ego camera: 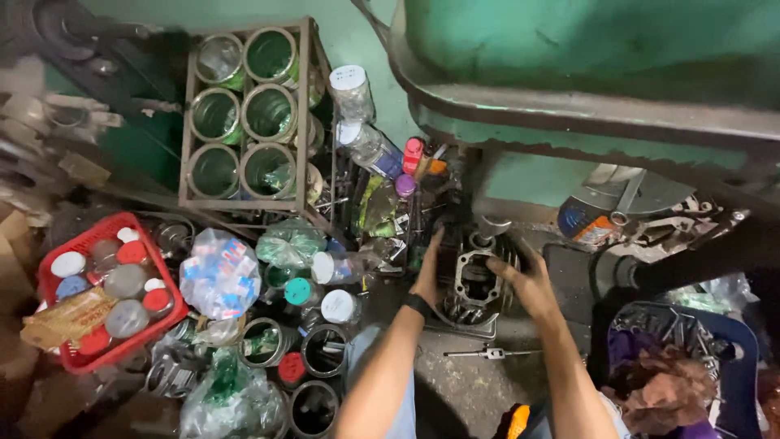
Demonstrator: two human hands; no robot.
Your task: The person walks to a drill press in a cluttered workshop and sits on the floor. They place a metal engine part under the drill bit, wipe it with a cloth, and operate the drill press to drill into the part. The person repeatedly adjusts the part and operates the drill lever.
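My left hand [428,272] and right hand [530,280] press flat, fingers spread, on either side of the finned metal cylinder [475,284] on the floor beside the tap wrench [487,353]. I should grip evenly so it doesn't tip.

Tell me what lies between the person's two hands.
In the head view, a grey finned metal engine cylinder sits between the left hand and the right hand, both touching its sides.
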